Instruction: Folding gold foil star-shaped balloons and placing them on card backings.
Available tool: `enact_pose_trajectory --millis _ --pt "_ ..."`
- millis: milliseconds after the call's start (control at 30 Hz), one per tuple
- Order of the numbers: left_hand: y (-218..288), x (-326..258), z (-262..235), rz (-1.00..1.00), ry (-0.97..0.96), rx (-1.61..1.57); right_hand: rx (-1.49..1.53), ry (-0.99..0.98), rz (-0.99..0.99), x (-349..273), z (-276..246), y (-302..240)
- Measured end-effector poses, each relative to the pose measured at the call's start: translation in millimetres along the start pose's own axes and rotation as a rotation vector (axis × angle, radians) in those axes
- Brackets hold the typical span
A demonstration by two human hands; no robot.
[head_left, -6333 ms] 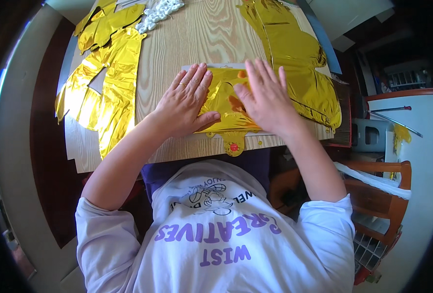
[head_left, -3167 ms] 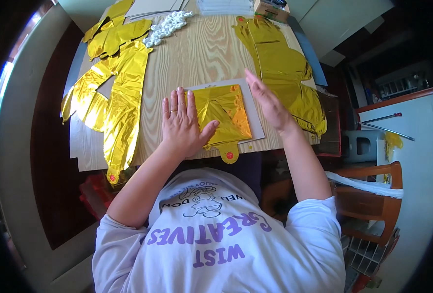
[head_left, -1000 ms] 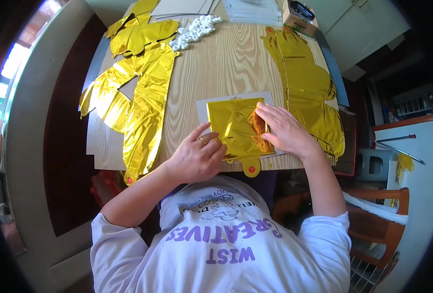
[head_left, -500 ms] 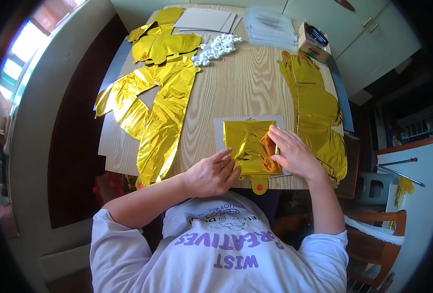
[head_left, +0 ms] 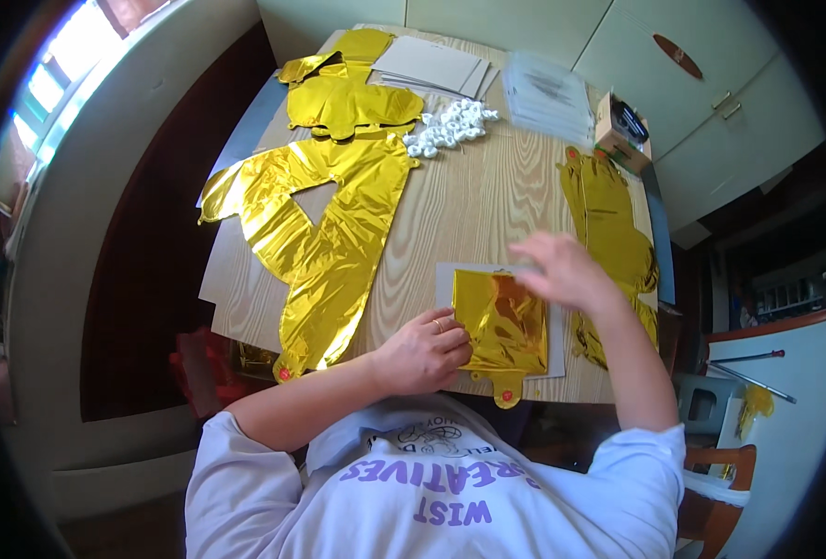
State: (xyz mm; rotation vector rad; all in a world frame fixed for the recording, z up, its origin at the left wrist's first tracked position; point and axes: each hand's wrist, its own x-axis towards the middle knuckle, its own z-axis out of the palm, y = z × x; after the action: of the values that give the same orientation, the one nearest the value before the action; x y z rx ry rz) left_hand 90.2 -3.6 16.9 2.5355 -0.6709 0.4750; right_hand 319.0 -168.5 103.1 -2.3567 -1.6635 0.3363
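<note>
Folded gold foil balloon point(head_left: 501, 321) is lying on a grey card point(head_left: 551, 347) near the front edge of the wooden table point(head_left: 469, 200), its round valve tab hanging just past that edge. Left hand point(head_left: 424, 352) is pressing down on the balloon's left edge, fingers curled and bunched against the foil, pinning it rather than gripping it. Right hand point(head_left: 562, 270) is hovering above the balloon's upper right corner, blurred, fingers spread and loose, holding nothing. Half a second ago that right hand was lying flat on the foil's right side; now it is lifted off and shifted toward the far side, while the left hand is staying in about the same spot. Balloon and card are not looking shifted.

Outward: a large flat gold foil letter shape point(head_left: 324, 238) is lying to the left, more gold foil pieces point(head_left: 348, 93) beyond it, and another gold foil strip point(head_left: 613, 233) on the right. A pile of small white pieces point(head_left: 445, 126), stacked grey cards point(head_left: 431, 65), a stack of clear sleeves point(head_left: 548, 93) and a small cardboard box point(head_left: 622, 130) are sitting at the far end.
</note>
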Motion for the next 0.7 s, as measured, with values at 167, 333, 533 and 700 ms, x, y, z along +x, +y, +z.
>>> enact_pose_trajectory --millis 167,333,533,700 --pt "0.0 1.9 -0.8 -0.029 -0.011 -0.012 0.094 0.343 0.054 153.0 40.0 6.2" --pt "-2.3 5.7 -2.2 0.011 -0.032 -0.037 -0.018 0.484 0.124 218.1 77.6 24.7" --pt "-5.9 7.2 -4.4 -0.005 -0.101 -0.047 -0.069 0.401 0.042 160.1 82.7 14.6" --pt "-4.3 14.7 -7.0 -0.013 -0.028 -0.032 0.156 0.25 0.068 24.4 56.8 8.3"
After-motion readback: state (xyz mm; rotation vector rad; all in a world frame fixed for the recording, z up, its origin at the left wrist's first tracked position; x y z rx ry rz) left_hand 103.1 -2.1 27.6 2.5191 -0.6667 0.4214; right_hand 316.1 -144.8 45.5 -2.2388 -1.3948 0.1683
